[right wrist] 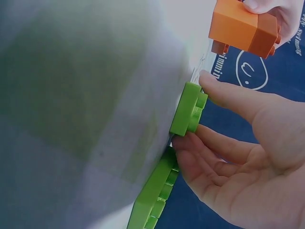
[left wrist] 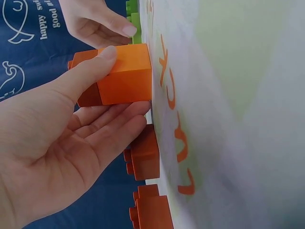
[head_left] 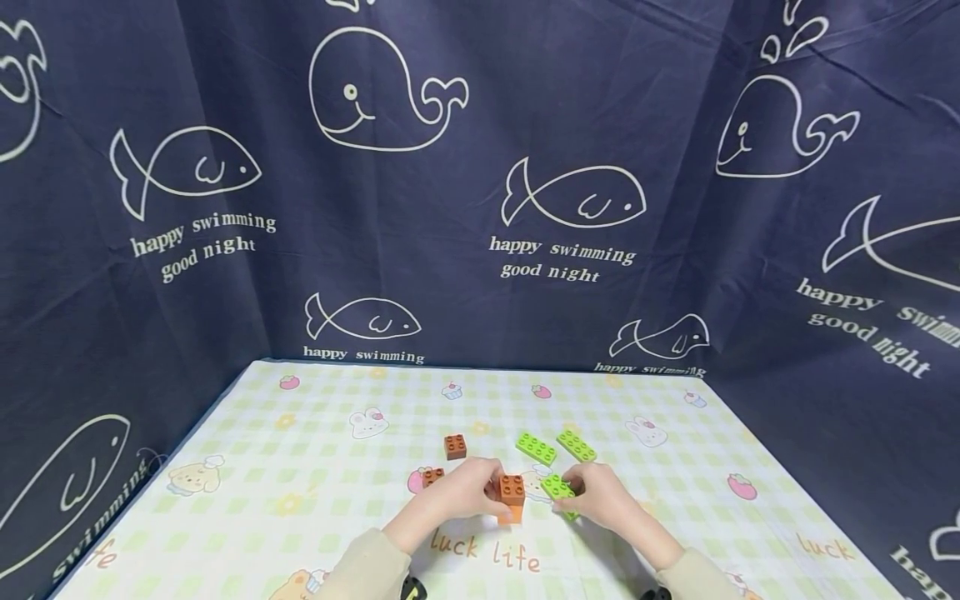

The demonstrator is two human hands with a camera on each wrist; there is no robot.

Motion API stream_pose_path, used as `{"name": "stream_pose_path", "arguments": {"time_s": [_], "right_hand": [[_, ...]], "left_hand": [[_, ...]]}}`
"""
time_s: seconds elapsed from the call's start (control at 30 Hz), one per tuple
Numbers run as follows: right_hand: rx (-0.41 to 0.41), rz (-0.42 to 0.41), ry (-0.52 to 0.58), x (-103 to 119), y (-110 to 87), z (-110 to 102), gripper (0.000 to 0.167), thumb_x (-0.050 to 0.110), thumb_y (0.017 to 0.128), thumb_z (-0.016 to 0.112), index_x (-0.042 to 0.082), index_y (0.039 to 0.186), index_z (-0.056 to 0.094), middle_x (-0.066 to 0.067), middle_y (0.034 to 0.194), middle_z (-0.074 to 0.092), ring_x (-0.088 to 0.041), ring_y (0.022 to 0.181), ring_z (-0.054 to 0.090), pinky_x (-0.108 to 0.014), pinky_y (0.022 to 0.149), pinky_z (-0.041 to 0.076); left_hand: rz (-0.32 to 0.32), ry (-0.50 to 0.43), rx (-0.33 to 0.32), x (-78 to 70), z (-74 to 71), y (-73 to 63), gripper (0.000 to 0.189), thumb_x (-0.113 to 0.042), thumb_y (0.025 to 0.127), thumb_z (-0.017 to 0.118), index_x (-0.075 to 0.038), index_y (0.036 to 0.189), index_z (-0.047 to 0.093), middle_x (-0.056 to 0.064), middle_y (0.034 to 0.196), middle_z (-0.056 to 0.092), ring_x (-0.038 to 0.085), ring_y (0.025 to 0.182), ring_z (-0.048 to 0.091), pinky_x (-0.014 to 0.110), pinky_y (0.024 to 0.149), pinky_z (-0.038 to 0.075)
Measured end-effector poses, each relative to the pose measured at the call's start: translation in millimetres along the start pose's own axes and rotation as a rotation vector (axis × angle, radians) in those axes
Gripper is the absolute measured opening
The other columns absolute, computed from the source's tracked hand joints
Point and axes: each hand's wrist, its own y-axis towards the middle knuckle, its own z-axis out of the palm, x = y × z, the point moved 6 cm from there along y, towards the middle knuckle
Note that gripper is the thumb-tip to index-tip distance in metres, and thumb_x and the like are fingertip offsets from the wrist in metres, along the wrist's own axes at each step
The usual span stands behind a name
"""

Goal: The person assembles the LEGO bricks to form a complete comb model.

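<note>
My left hand point(head_left: 474, 490) pinches a two-brick stack between thumb and fingers: a brown toy building brick point(head_left: 512, 486) on top of an orange brick point(left wrist: 126, 74). The stack is upright, with its orange base close over the tabletop in the left wrist view. To the right, my right hand point(head_left: 597, 493) has its thumb and fingers at opposite sides of a long green studded brick point(right wrist: 187, 109), which lies studs up on the cloth. Part of that green brick is covered by the fingers in the head view.
Behind the left hand stand two brown bricks, one farther back point(head_left: 455, 447) and a nearer one point(head_left: 432, 475) partly hidden by the wrist. Beyond the right hand lie two more green bricks, a left one point(head_left: 536, 447) and a right one point(head_left: 576, 445). A patterned cloth point(head_left: 247, 467) covers the table; a dark curtain point(head_left: 465, 200) surrounds it.
</note>
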Motion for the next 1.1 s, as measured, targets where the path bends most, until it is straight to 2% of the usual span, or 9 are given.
{"name": "stream_pose_path", "arguments": {"time_s": [0.3,0.57,0.87,1.1], "right_hand": [[0.013,-0.053,0.007,3.7,-1.4,1.7,0.039,0.013,0.066,0.082,-0.003,0.098,0.068,-0.006,0.085,0.066,-0.014,0.075,0.057,-0.033,0.07,0.051],[0.027,-0.126,-0.003,6.5,-2.1,3.1,0.036,0.011,0.067,0.081,-0.001,0.099,0.069,-0.001,0.079,0.059,-0.013,0.07,0.046,-0.024,0.062,0.041],[0.052,-0.08,-0.006,1.2,1.4,4.9,0.048,0.022,0.065,0.084,-0.003,0.102,0.066,-0.006,0.09,0.065,-0.014,0.08,0.057,-0.037,0.073,0.051],[0.033,-0.129,-0.011,2.9,1.4,4.1,0.041,0.02,0.064,0.084,-0.001,0.095,0.068,-0.003,0.081,0.061,-0.013,0.074,0.051,-0.028,0.065,0.046]], "left_hand": [[0.004,0.021,-0.004,-1.1,0.2,-1.1,0.029,-0.025,0.075,0.079,-0.011,0.087,0.056,-0.008,0.072,0.054,0.001,0.062,0.046,0.016,0.06,0.043],[0.001,0.053,-0.009,-0.8,0.8,-0.1,0.03,-0.027,0.075,0.079,-0.011,0.088,0.057,-0.008,0.073,0.054,0.001,0.063,0.047,0.015,0.061,0.043],[0.008,0.052,-0.02,-1.5,1.3,0.0,0.034,-0.025,0.073,0.08,-0.007,0.093,0.059,-0.007,0.076,0.058,0.0,0.066,0.05,0.015,0.063,0.046],[0.006,0.051,-0.025,-1.0,0.3,-0.4,0.033,-0.024,0.073,0.08,-0.008,0.092,0.058,-0.007,0.077,0.057,0.0,0.067,0.05,0.015,0.064,0.046]]}}
